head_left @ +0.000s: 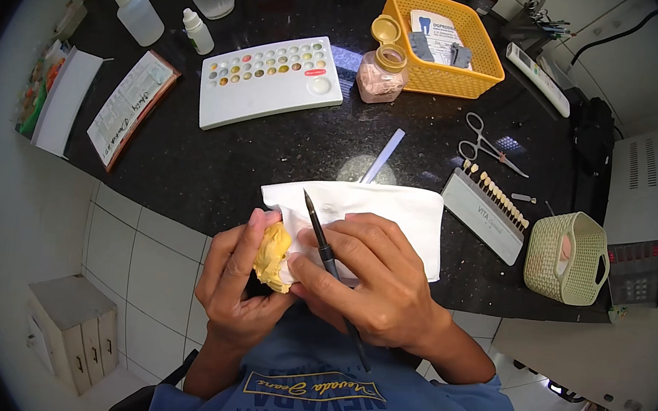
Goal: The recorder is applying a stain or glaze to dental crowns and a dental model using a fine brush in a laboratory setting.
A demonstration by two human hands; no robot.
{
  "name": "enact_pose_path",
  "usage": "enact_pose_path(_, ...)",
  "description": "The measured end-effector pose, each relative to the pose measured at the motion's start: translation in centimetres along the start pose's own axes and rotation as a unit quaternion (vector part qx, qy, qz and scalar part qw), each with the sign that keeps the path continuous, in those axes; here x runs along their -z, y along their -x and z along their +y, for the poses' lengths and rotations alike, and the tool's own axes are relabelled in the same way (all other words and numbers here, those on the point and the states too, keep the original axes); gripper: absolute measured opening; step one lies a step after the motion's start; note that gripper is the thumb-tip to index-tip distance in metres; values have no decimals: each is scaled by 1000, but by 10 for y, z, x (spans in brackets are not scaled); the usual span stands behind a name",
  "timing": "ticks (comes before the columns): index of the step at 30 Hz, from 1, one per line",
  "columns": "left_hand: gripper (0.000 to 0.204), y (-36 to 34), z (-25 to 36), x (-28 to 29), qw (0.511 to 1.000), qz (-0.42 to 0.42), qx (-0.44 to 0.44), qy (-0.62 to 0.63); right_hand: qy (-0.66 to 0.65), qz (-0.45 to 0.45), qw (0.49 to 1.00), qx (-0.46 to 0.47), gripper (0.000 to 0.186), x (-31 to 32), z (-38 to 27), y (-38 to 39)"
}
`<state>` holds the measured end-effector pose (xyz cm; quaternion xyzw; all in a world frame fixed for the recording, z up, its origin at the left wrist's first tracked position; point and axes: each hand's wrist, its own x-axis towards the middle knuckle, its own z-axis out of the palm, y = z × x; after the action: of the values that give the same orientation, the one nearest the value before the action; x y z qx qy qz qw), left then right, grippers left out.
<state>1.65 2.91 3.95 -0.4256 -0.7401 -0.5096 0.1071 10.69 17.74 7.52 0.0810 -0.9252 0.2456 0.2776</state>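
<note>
My left hand (235, 276) is closed around a lumpy yellow piece (272, 254) that looks like a dental cast, held just in front of the counter's near edge. In my right hand (380, 287) a fine-tipped brush (325, 247) with a dark handle slants between the fingers, its point up toward the far left. The right fingertips also press white cloth or paper against the yellow piece's right side. That white material seems to belong to the folded white towel (414, 234) lying under and beyond my hands. My fingers hide part of the yellow piece.
On the dark counter (270, 155) lie a white colour palette (264, 102), a tooth shade guide (484, 215) and scissor-handled forceps (484, 145). A pink-powder jar (380, 82) stands open by a yellow basket (474, 84). A green basket (567, 267) is at right, a squeeze bottle (138, 18) far left.
</note>
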Motion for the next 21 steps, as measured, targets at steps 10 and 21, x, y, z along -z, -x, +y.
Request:
enact_pose_path(10, 73, 6, 9, 2, 1000, -4, -3, 14, 1, 34, 999, -24, 29, 7, -6, 6)
enact_pose_path(21, 70, -14, 13, -2, 994, 22, 5, 104, 18, 49, 995, -86, 44, 36, -2, 18)
